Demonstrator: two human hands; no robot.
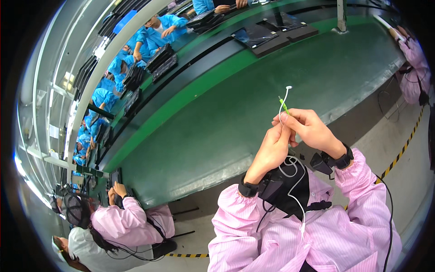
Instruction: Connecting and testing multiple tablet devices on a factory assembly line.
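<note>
My two hands are together above the near edge of the green table. Between the fingertips of my left hand [273,147] and right hand [313,130], both closed in a pinch, is a thin white cord [297,183]. A slim bright green plug [283,105] sticks up from the fingers, its narrow tip pointing away from me. Beside it the cord loops up to a small white rounded end piece [288,87]. Below my hands the cord hangs in loose coils and runs down in front of my pink striped smock. Exactly which hand grips the plug is hard to tell.
The green table [204,131] stretches out ahead. Dark flat panels [256,36] lie on a foam pad at its far side, near a metal post [341,16]. Co-workers in blue sit along the far line; others in pink sit at left [120,217] and far right [414,68].
</note>
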